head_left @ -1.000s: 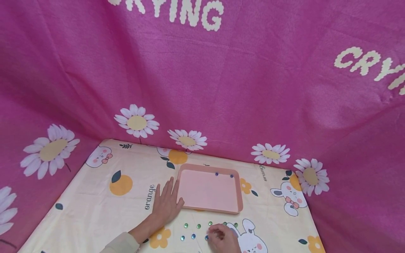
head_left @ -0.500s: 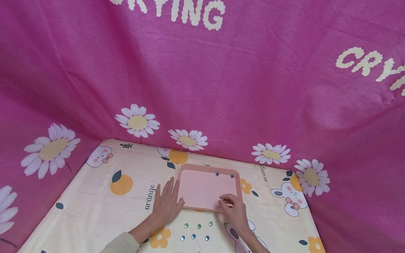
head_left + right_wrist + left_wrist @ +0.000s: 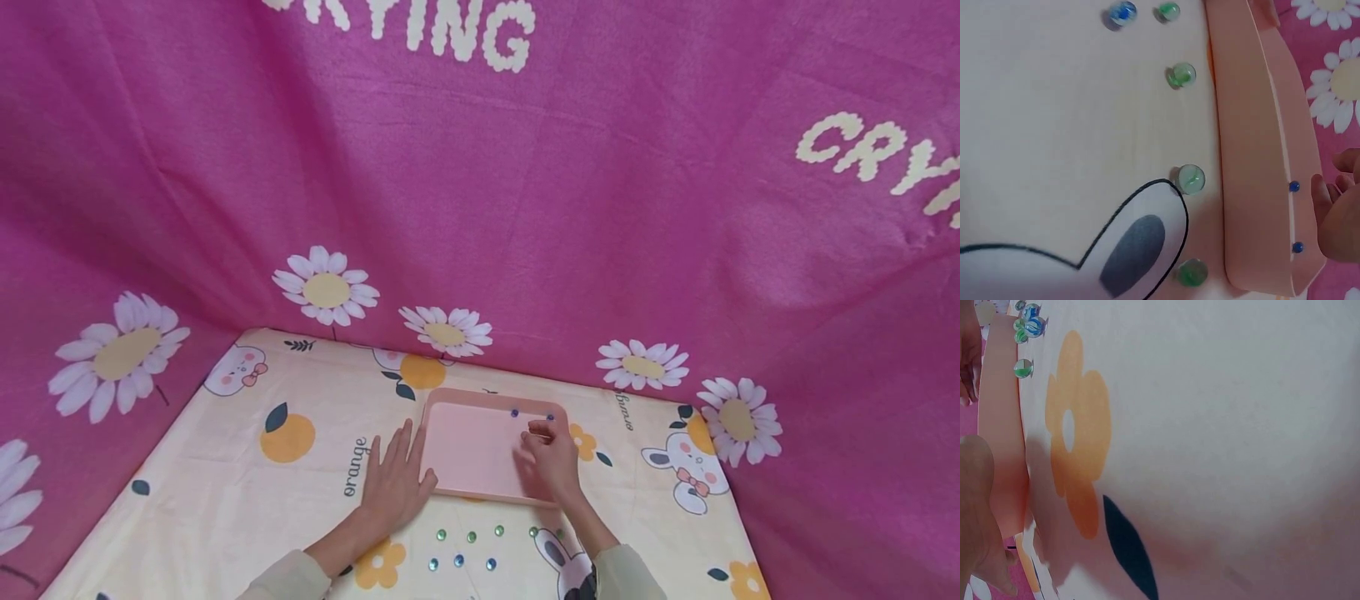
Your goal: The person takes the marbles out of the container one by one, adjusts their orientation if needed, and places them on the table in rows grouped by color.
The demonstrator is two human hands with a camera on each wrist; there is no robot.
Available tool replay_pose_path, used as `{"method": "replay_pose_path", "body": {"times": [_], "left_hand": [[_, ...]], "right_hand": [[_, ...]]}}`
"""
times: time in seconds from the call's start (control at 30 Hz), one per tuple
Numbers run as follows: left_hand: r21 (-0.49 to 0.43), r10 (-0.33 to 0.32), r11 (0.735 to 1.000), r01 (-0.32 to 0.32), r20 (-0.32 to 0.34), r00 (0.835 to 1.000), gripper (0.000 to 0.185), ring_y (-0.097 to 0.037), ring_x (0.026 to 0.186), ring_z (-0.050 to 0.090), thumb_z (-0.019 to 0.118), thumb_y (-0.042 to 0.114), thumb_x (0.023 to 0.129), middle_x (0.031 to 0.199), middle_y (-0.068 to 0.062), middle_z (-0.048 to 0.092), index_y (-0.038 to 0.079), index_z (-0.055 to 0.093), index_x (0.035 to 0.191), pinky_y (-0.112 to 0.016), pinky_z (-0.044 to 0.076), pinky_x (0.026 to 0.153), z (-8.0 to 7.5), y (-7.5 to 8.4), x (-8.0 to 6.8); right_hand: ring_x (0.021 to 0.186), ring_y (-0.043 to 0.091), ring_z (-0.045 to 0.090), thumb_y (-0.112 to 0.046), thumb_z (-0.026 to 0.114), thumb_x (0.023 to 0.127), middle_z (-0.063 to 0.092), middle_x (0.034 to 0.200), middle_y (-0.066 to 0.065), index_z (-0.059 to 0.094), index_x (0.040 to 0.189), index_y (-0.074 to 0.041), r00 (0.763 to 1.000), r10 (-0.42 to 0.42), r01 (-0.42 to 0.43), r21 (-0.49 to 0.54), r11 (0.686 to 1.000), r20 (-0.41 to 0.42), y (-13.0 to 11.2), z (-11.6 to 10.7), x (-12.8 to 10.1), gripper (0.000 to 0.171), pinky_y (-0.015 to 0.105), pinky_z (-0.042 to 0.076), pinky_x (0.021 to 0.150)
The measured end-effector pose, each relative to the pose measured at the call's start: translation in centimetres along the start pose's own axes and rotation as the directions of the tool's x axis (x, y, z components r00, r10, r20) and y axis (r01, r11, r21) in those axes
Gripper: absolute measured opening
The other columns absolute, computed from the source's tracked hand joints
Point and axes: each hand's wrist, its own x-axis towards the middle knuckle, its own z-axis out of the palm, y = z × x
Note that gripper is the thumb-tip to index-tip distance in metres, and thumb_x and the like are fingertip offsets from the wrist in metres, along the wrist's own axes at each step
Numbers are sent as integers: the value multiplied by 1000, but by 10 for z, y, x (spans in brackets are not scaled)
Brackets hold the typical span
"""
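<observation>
Here, in the head view, the right hand (image 3: 553, 461) hovers over the upper right of the pink tray (image 3: 465, 454), its fingers (image 3: 537, 430) bunched near two blue marbles (image 3: 514, 412), but whether they pinch a marble is too small to tell; a marble let go from that height could bounce over the low rim or knock those two. The left hand (image 3: 393, 483) lies flat with straight fingers on the table against the tray's left edge, and a nudge could slide the tray. More marbles (image 3: 471, 537) sit loose at lower centre of the frame, free to roll. In the left wrist view the hand is mostly cut off at left and everything is blurred. In the right wrist view only curled fingertips (image 3: 1335, 212) show at right, near the blue marbles, with nothing visibly held.
</observation>
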Motion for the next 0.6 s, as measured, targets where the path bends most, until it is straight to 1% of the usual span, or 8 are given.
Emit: {"method": "replay_pose_path", "body": {"times": [0.13,0.23,0.33,0.4,0.5,0.6], "left_hand": [[-6,3,1000,-3,-6,1000,75,-33,146,28,50,45,96,162,-16,25,7,29,157,-59,10,118,0,1,1],[-10,4,1000,-4,-11,1000,74,-34,146,28,50,45,96,162,-17,25,6,30,157,-59,10,118,0,0,2],[-9,1,1000,-1,-15,1000,74,-34,146,29,51,45,96,162,-17,25,6,31,157,-59,10,118,0,0,2],[-8,-1,1000,1,-11,1000,74,-34,146,28,51,45,96,162,-17,25,6,31,156,-60,10,118,0,1,2],[-14,-1,1000,1,-3,1000,74,-34,146,28,51,45,97,162,-17,24,6,31,156,-60,10,118,-1,1,1],[-14,1,1000,-1,-4,1000,75,-34,146,28,52,45,96,162,-17,25,6,31,156,-60,11,118,-2,1,0]], "right_hand": [[87,25,67,-8,70,92,67,105,14,67,115,2,998,61,-61,51,997,-3,3,6,11,24,34,60,73],[86,25,65,-7,68,94,64,105,13,64,117,1,997,83,-83,56,995,4,8,11,19,25,31,59,69],[90,24,62,-9,68,94,62,107,11,61,118,-3,995,104,-104,30,994,-1,11,16,25,26,31,59,74],[92,23,62,-11,69,94,62,107,9,62,117,-6,992,123,-123,-4,992,-9,13,18,27,25,32,58,78],[91,22,62,-13,71,93,64,104,8,65,115,-7,988,153,-154,-54,987,-16,15,22,29,24,31,58,80],[91,22,60,-14,71,93,65,102,7,68,115,-7,987,163,-163,-66,984,-11,17,24,31,24,30,56,80]]}}
